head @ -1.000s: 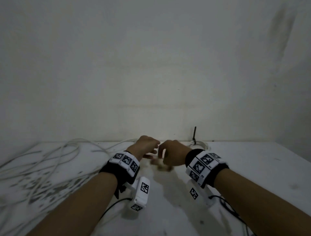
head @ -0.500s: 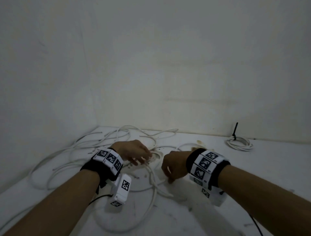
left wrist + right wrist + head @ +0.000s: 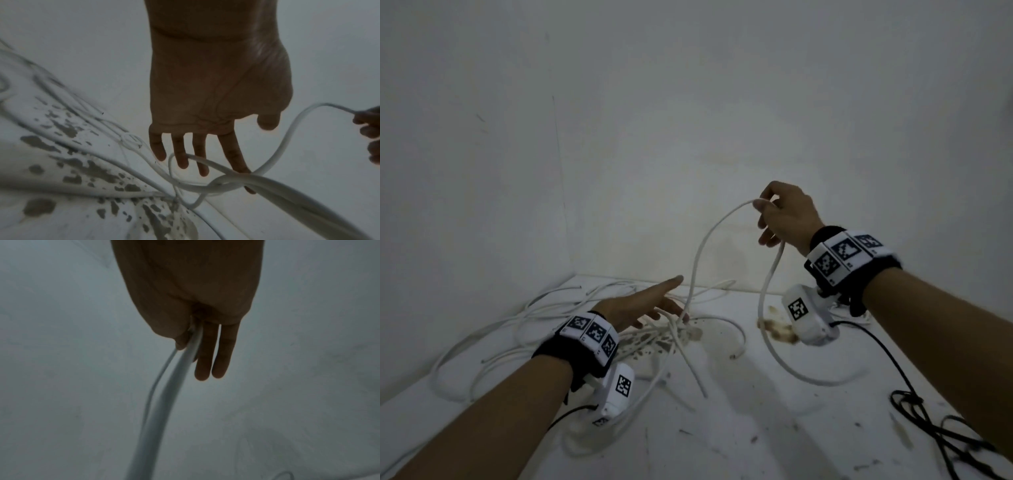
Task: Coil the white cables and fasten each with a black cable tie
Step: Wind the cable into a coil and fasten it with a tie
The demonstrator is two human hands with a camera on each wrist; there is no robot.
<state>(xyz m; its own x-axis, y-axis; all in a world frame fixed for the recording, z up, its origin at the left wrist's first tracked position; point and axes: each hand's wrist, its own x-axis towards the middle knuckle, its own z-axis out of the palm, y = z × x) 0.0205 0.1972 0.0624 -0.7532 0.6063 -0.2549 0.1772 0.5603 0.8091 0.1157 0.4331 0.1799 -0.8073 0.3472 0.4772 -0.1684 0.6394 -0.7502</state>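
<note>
My right hand (image 3: 774,219) is raised above the table and pinches a white cable (image 3: 702,246) between thumb and forefinger. The cable loops down on both sides of that hand; one strand (image 3: 164,402) runs close past the right wrist camera. My left hand (image 3: 654,301) reaches forward low over the table with its fingers (image 3: 197,155) straight and spread, and the lifted cable (image 3: 283,146) passes by the fingertips. A tangle of loose white cables (image 3: 571,318) lies on the table in the left corner. No black cable tie shows.
The white table (image 3: 756,428) is stained and flecked with dark marks, with a brown patch (image 3: 777,329) near its back. Walls close it in at the back and left. Black camera leads (image 3: 914,404) trail across the table's right front.
My right hand has risen from the table, lifting a white cable with it. My left hand has opened and stretched forward. The tied coil at the back right has left the view.
</note>
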